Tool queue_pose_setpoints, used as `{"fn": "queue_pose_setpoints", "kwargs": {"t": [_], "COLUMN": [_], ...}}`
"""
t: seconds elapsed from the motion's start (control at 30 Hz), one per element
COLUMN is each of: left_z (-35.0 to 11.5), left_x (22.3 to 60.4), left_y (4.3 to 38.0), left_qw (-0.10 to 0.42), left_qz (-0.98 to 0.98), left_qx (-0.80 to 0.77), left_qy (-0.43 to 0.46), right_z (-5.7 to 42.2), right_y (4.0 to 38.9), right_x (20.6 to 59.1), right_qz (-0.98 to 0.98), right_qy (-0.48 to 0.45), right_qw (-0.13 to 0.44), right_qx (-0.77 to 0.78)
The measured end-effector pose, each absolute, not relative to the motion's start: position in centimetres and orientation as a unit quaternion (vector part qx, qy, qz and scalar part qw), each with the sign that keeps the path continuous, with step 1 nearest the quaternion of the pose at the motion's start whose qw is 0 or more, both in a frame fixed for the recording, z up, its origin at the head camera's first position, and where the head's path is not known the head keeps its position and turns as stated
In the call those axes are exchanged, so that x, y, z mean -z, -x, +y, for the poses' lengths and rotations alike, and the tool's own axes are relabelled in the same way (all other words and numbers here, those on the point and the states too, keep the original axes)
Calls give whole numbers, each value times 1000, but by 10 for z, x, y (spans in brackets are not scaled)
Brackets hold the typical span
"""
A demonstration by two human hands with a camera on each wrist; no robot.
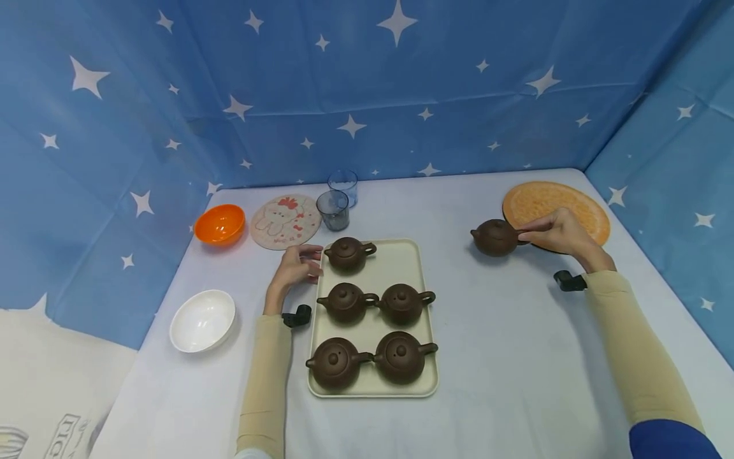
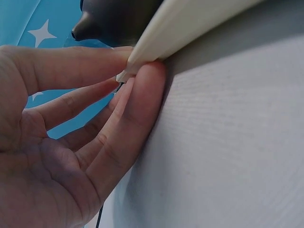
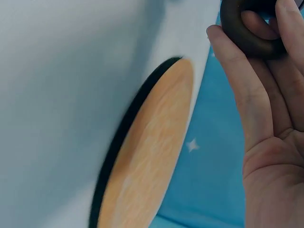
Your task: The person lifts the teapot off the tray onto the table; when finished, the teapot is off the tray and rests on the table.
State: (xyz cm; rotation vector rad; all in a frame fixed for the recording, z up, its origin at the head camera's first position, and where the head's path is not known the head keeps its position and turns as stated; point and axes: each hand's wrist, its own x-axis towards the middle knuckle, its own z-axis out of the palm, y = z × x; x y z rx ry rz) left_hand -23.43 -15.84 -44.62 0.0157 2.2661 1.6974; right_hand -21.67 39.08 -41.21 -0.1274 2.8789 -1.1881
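Note:
My right hand (image 1: pixel 556 233) pinches the loop handle (image 3: pixel 256 45) of a dark brown teapot (image 1: pixel 496 238), which is held upright at the right, spout to the left. At the cream tray (image 1: pixel 395 261), my left hand (image 1: pixel 296 268) grips the far left edge; the left wrist view has the tray rim (image 2: pixel 156 42) between thumb and fingers. Several similar teapots stand on the tray: one teapot (image 1: pixel 346 255) alone at the far left, a middle pair (image 1: pixel 402 305), and a near pair (image 1: pixel 399 358). Their handles point right.
Left of the tray are an orange bowl (image 1: pixel 220 224), a white bowl (image 1: pixel 202 321) and a round bunny-print mat (image 1: pixel 285 222). A grey glass (image 1: pixel 334 211) and a bluish glass (image 1: pixel 343 185) stand behind it. An orange round mat (image 1: pixel 579 207) lies at the back right, behind my right hand.

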Motion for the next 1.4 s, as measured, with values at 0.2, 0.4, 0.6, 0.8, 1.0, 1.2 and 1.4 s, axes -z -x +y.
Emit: {"fn": "queue_pose_setpoints", "kwargs": {"t": [0.2,0.4,0.6,0.8,1.0,1.2,1.4], "left_z": [-159,-160,-160,-159,-158,-159,-159], "left_x": [453,452,453,454,452,451,453], "left_y": [236,233,235,237,237,236,237], "left_qw": [149,149,153,149,148,145,148], "left_qz": [796,797,795,797,797,797,791], "left_qx": [-586,-585,-586,-586,-585,-587,-593], "left_qy": [-7,-4,-7,-8,-13,-9,-8], "right_z": [406,411,415,417,414,389,338], "right_y": [210,208,210,210,206,212,229], "right_x": [421,428,431,431,416,392,377], "right_qz": [922,917,918,922,936,927,916], "right_qy": [22,7,15,25,19,31,85], "right_qw": [19,25,14,12,13,14,5], "right_qx": [387,398,396,386,353,373,392]}}
